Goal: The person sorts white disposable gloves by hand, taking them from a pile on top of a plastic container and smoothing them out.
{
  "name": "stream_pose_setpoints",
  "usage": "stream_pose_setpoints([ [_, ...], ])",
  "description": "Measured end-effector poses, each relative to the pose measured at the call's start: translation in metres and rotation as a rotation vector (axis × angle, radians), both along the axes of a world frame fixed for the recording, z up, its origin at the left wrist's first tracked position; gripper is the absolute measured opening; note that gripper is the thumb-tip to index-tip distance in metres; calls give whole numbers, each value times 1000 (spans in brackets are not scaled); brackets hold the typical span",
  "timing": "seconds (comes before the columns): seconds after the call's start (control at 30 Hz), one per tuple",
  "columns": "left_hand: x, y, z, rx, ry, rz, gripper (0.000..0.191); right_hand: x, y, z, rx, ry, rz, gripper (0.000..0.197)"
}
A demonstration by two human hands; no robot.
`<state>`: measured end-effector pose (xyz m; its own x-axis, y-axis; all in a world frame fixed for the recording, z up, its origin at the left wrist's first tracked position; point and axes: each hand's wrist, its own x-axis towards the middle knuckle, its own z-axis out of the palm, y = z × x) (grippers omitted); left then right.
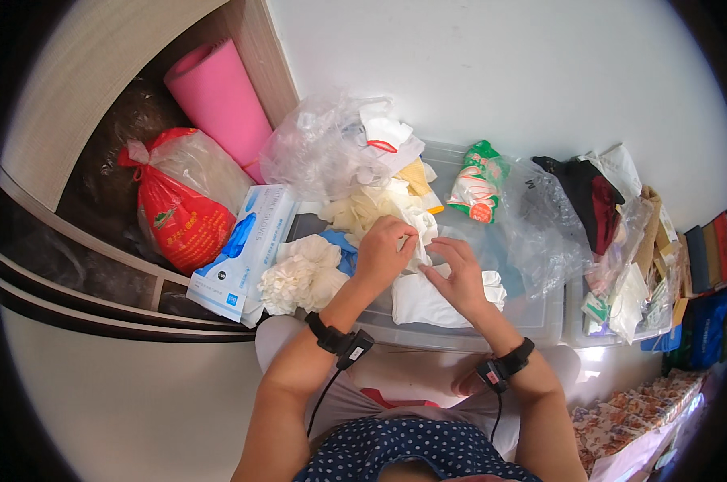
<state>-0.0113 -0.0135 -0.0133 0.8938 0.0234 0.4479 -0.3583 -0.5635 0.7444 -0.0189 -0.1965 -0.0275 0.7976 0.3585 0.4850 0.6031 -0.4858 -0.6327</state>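
My left hand (387, 247) pinches a thin white glove (420, 226) between thumb and fingertips. Just to its right, my right hand (457, 271) has its thumb and fingers at the glove's edge; whether it grips the material is hard to tell. A pile of cream rubber gloves (363, 208) lies behind my left hand. Below my hands, a folded bundle of white fabric gloves (420, 301) rests on the translucent plastic lid (532, 316). Left of my left wrist sit bunched whitish gloves (303, 274) and a blue glove (341, 246).
A nitrile glove box (249, 253), a red plastic bag (185, 211) and a rolled pink mat (218, 96) are at the left. Clear plastic bags (321, 144) lie behind the gloves. A green-and-white packet (478, 181) and black-and-maroon gloves (592, 199) are to the right.
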Motion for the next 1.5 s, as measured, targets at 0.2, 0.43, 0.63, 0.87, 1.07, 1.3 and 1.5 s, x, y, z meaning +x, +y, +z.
stream_pose_setpoints([
  [0.2, -4, -3, -1, 70, -97, -73, 41, 23, -7, -22, 409, 574, -104, 20],
  [0.43, -7, -12, -11, 233, -93, -98, 71, 29, -13, -1, 722, 773, -15, 24],
  [0.63, 4, -4, -23, -30, 322, -26, 67, 30, -23, 13, 893, 834, 25, 24],
  [0.87, 9, -8, -41, -562, 417, -282, 39, 29, -22, 25, 1084, 959, 201, 29],
  [1.07, 17, 1, -32, -576, 316, -2, 14, 29, -30, 33, 1067, 844, 80, 30],
  [1.3, 22, 15, -24, -714, 425, 127, 24, 39, -49, 25, 1126, 772, -53, 32],
  [1.5, 9, 0, -10, -56, -171, 337, 36, 31, -43, 37, 1135, 826, 8, 30],
])
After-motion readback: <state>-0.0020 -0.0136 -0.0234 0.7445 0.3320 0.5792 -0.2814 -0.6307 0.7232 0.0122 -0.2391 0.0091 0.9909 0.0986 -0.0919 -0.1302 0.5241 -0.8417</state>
